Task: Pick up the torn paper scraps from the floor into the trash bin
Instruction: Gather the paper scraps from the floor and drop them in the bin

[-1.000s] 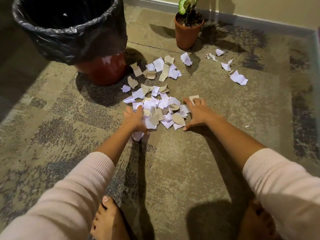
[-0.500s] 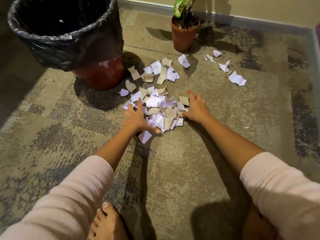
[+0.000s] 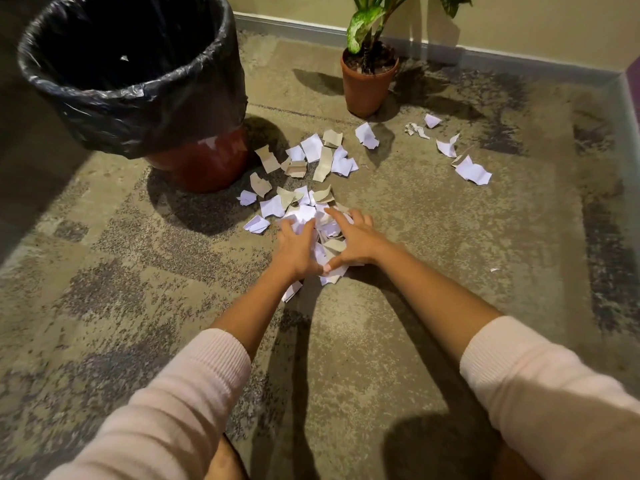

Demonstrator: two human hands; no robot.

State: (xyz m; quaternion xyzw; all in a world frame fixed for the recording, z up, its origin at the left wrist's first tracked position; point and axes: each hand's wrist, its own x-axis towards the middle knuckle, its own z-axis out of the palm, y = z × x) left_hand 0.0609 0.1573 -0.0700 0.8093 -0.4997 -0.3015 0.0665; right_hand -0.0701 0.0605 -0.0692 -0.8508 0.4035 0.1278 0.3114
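Note:
White and tan torn paper scraps (image 3: 313, 216) lie heaped on the floor in the middle of the head view. My left hand (image 3: 297, 249) digs into the left side of the heap with its fingers curled round scraps. On the right side, my right hand (image 3: 358, 241) lies over the heap with fingers stretched across it. The two thumbs nearly meet at the near edge. More loose scraps (image 3: 327, 157) lie beyond the heap, and a few more scraps (image 3: 472, 172) to the far right. The trash bin (image 3: 194, 109), red with a black liner, stands at the upper left, its mouth open.
A potted plant (image 3: 367, 85) in a brown pot stands by the back wall, right of the bin. A skirting board (image 3: 519, 62) runs along the wall. My bare feet are at the bottom edge. One tiny scrap (image 3: 494, 270) lies alone at the right.
Both hands have swept inward toward each other, bunching the spread scraps into a tight heap between them. The view has shifted slightly closer and to the left.

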